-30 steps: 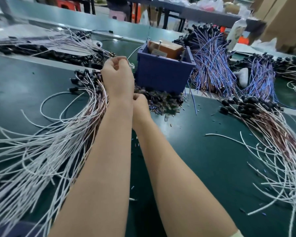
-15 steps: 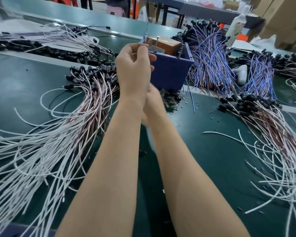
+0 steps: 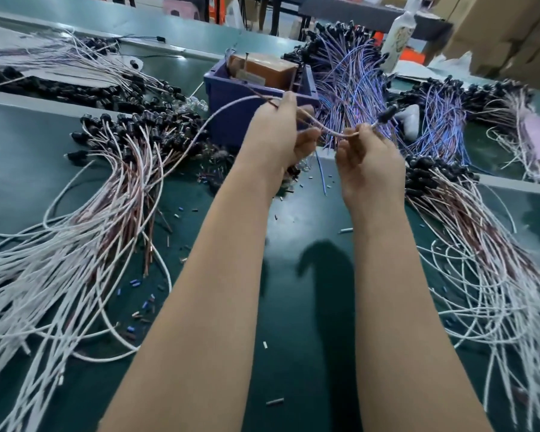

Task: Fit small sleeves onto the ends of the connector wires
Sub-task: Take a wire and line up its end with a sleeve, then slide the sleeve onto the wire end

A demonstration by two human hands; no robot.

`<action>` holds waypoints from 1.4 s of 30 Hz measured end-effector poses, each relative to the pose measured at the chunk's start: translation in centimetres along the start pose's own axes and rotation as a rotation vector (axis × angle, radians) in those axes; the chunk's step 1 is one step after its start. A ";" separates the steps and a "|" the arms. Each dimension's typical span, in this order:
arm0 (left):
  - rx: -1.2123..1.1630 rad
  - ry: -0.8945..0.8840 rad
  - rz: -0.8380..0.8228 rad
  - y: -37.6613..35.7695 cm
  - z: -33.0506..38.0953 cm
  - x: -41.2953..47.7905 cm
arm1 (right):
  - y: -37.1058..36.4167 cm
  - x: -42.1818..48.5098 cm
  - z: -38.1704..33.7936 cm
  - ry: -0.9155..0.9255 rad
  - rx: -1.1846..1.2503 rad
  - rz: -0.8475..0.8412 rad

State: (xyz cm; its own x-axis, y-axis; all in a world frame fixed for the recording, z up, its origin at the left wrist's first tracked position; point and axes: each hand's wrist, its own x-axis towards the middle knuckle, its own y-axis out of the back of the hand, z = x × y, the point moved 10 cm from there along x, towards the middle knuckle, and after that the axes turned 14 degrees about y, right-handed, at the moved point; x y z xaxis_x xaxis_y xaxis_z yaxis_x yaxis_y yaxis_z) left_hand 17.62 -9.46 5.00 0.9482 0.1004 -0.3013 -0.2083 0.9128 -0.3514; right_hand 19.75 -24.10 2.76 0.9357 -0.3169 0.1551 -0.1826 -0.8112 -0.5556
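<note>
- Since the earlier frame: both hands have come apart. They were stacked close in front of the blue bin point(image 3: 231, 98); the right one now sits off to the right, with one wire drawn out between them.
- Left hand point(image 3: 278, 141): fingers curled round the connector wire point(image 3: 331, 130), held up in front of the bin.
- Right hand point(image 3: 368, 160): thumb and fingers pinch the same wire just below its black connector point(image 3: 387, 113), which sticks up and to the right.
- Connector wire, free length: arcs from my left hand out to the left and down toward the left heap.
- Sleeve on the held wire: too blurred, I cannot tell.
- Small sleeves point(image 3: 144, 304): loose blue and dark pieces scattered on the green mat point(image 3: 293, 322), near the left heap.
- Left heap point(image 3: 106, 213): white and reddish wires, black connectors at the far end.
- Right heap point(image 3: 468, 219): same kind, fanned toward me.
- Blue-violet wires point(image 3: 356, 79): bundle just right of the bin, behind my hands.
- Brown box point(image 3: 262, 68): inside the bin.
- White bottle point(image 3: 399, 29): upright at the far edge, behind the blue-violet wires.
</note>
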 end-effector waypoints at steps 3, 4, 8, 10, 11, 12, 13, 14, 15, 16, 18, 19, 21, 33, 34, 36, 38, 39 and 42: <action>-0.022 -0.107 -0.025 -0.3 0.7 0.5 | 1.8 0.0 1.6 -0.098 -0.109 0.051; 0.027 -0.142 -0.012 -0.3 0.9 0.7 | 2.4 0.1 1.8 -0.103 -0.184 0.069; 0.361 -0.282 0.082 -0.2 1.4 1.1 | 3.4 1.8 -0.3 0.098 -0.596 0.088; 0.581 -0.263 0.042 -0.8 0.5 1.4 | 1.5 1.8 -1.6 0.238 -0.730 -0.031; 0.687 -0.217 -0.016 -1.2 -0.5 1.5 | 0.3 1.7 -1.9 0.289 -0.768 -0.103; 0.788 -0.151 -0.096 -1.7 -1.8 1.5 | -0.7 1.7 -1.9 0.308 -0.779 -0.175; 0.882 -0.077 -0.190 -2.2 -3.2 1.4 | -1.6 1.6 -1.4 0.296 -0.772 -0.246; 0.962 -0.006 -0.283 -2.6 -4.6 1.1 | -2.4 1.5 -0.7 0.242 -0.743 -0.309; 1.018 0.050 -0.361 -2.8 -5.7 0.8 | -2.8 1.2 0.5 0.136 -0.676 -0.358; 1.052 0.090 -0.415 -2.9 -6.4 0.5 | -3.1 0.9 1.6 0.018 -0.581 -0.385; 1.080 0.148 -0.464 -2.7 -7.3 0.3 | -3.4 0.2 2.9 -0.125 -0.455 -0.431; 1.082 0.173 -0.473 -2.5 -7.6 0.4 | -3.6 0.0 2.9 -0.138 -0.404 -0.455; 1.061 0.203 -0.482 -2.1 -8.0 0.7 | -4.3 0.3 1.7 -0.102 -0.210 -0.477; 0.440 0.240 -0.465 0.5 -7.8 3.2 | -2.6 2.2 -2.2 0.079 -0.197 -0.313; 0.384 0.231 -0.451 0.7 -7.5 3.3 | -1.8 2.4 -1.8 0.022 -0.125 -0.232; 0.310 0.217 -0.436 1.0 -7.1 3.5 | -0.5 2.6 -0.8 -0.109 0.068 -0.108; 0.283 0.212 -0.430 1.1 -7.0 3.6 | -0.2 2.6 -0.4 -0.175 0.201 -0.070; 0.275 0.214 -0.424 1.1 -7.0 3.6 | -0.3 2.6 -0.5 -0.175 0.238 -0.068; 0.233 0.230 -0.386 1.7 -6.9 3.8 | -0.2 2.9 -1.2 -0.100 0.207 -0.073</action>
State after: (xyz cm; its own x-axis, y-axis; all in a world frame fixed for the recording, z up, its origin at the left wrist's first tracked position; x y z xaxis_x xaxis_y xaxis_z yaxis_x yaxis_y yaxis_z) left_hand 19.19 -10.26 -2.88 0.8626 -0.3279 -0.3853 0.2312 0.9329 -0.2762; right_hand 22.12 -25.46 4.28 0.9713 -0.2026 0.1249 -0.0575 -0.7089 -0.7030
